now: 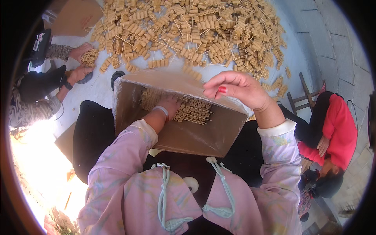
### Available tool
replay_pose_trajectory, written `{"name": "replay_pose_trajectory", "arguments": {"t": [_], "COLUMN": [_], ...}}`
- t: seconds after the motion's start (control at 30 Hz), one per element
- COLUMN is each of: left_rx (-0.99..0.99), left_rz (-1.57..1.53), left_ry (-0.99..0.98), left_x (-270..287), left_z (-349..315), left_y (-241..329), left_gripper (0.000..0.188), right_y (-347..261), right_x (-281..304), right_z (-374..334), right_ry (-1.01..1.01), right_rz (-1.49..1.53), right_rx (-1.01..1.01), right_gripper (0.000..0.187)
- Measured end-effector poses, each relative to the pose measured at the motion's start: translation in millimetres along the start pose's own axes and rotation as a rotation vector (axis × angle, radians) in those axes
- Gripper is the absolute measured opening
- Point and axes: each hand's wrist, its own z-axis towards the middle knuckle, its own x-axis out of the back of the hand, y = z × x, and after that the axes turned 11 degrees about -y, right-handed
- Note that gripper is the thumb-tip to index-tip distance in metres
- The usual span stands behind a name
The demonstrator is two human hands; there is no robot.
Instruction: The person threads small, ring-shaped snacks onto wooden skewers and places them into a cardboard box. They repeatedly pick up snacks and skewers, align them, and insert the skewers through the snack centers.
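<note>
A brown cardboard box [176, 137] stands open between my legs. Inside it lie rows of tan, ring-shaped pieces threaded on thin sticks [194, 111], stacked side by side. My left hand [168, 105] reaches down into the box and rests on this stack, its fingers lying over the pieces and partly hard to see. Above the box's far right edge my right hand [239, 88] is raised, fingers loosely bent and thumb apart from them, with nothing visible in it. Past the far edge, a few skewered pieces [192, 72] lie near its fingertips.
A large heap of the same skewered pieces [196, 31] spreads across the pale floor beyond the box. At left, another person's hands [80, 64] hold a bundle of pieces. A person in a red top [338, 129] sits at right near a wooden stool [303, 96]. Flat cardboard [76, 17] lies far left.
</note>
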Motion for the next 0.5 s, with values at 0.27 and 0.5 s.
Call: {"name": "replay_pose_trajectory", "arguments": {"t": [0.27, 0.5], "left_rx": [-0.029, 0.016], "left_rz": [-0.095, -0.090], "left_ry": [-0.135, -0.164], "left_x": [7, 0], "left_z": [-2, 0], "left_y": [-2, 2], "left_gripper": [0.053, 0.041], "right_y": [128, 175], "right_x": [189, 236], "right_z": [23, 58], "right_ry": [1.035, 1.143], "right_rz": [-0.604, -0.360], "right_rx": [-0.434, -0.344], "right_gripper": [0.051, 0.053]}}
